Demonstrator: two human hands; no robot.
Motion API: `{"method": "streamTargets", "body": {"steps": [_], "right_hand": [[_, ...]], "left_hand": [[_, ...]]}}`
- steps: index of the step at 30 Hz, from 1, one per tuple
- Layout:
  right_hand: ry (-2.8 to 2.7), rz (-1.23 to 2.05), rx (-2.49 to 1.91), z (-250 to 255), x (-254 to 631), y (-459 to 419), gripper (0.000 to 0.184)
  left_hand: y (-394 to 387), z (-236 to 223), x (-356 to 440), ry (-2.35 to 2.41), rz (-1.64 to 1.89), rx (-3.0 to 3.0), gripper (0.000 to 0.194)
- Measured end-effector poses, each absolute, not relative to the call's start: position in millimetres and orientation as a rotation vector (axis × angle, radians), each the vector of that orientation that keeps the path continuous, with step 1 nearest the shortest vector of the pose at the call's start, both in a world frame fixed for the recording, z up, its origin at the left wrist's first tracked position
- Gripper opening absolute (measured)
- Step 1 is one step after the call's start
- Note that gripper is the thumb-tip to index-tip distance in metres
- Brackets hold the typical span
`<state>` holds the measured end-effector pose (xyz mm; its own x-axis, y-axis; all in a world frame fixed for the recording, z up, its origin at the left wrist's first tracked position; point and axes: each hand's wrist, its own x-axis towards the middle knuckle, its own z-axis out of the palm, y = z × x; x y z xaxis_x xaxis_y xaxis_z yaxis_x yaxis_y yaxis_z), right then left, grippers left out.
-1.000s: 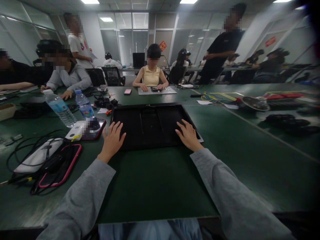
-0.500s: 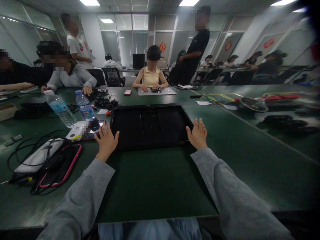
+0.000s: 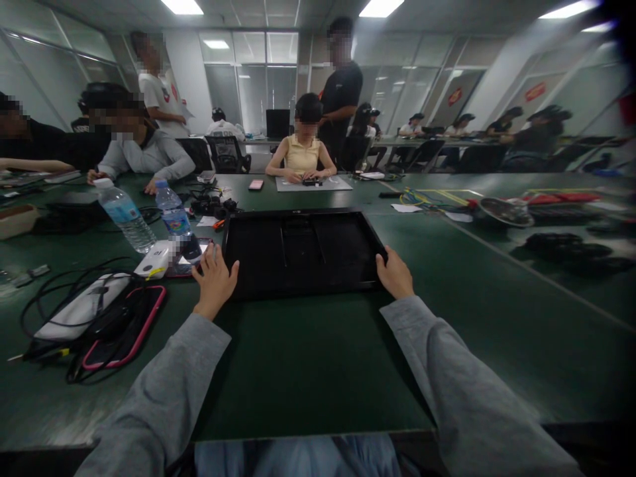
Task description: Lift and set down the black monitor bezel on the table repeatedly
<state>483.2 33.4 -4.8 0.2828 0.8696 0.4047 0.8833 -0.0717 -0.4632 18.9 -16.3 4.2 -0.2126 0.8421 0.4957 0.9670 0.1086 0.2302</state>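
A shallow black rectangular shell (image 3: 308,289), much like a monitor housing, lies on the green table in front of me. Two thin ridges run across its inside. My left hand (image 3: 215,278) is beside its left edge with the fingers spread; whether the thumb touches the rim I cannot tell. At the right edge, my right hand (image 3: 396,273) has its thumb at the rim and its fingers bent around the outer side, partly hidden.
Left of the shell stand two water bottles (image 3: 126,218) by a white box (image 3: 153,258). Nearer lie a white power bank (image 3: 84,306), black cables and a pink-edged phone (image 3: 144,324). A metal bowl (image 3: 505,212) is far right. Across the table sits a person (image 3: 303,156).
My right hand's fingers have bent from outstretched to curled at the shell's right edge. My left hand stays spread. A standing person in black has moved left in the background.
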Motion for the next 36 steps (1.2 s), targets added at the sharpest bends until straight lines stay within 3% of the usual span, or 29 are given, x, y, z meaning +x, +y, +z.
{"method": "streamTargets", "body": {"steps": [13, 24, 36], "right_hand": [[-1.523, 0.037, -2.058, 11, 478, 24, 0.056], [-1.556, 0.046, -2.097, 15, 475, 19, 0.049], [-1.578, 0.016, -2.064, 12, 478, 21, 0.049]], "left_hand": [[-14, 8, 9, -2.225, -0.735, -1.743, 0.070], [-12, 15, 3, -2.272, -0.685, -1.725, 0.044], [-10, 13, -1, -2.281, -0.790, -1.706, 0.036]]}}
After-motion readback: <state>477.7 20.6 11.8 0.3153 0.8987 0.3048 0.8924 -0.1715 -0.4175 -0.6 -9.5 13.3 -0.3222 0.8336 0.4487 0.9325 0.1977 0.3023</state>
